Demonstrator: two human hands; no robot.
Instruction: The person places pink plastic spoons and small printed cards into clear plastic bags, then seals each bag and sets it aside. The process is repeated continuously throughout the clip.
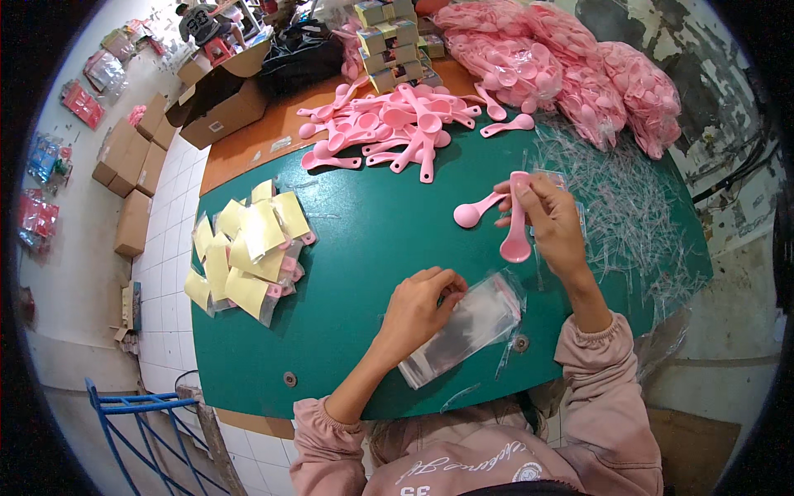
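My right hand (548,217) is closed on a pink spoon (517,227), held upright by its handle with the bowl down. A second pink spoon (469,215) reaches from behind its fingers to the left; whether the hand grips it too is unclear. Lower down, my left hand (420,307) rests at a stack of clear plastic bags (463,335), its fingers curled at the upper edge of the top bag. Beyond both hands lies a loose pile of pink spoons (397,124). At the left, packed bags with pale yellow cards (248,240) and pink handles lie heaped.
Thin clear plastic strips (612,207) litter the right of the green table (356,231). Big bags of pink spoons (571,74) and stacked card bundles (389,45) stand at the back. An open carton (219,107) is back left; a blue trolley (149,405) stands near left.
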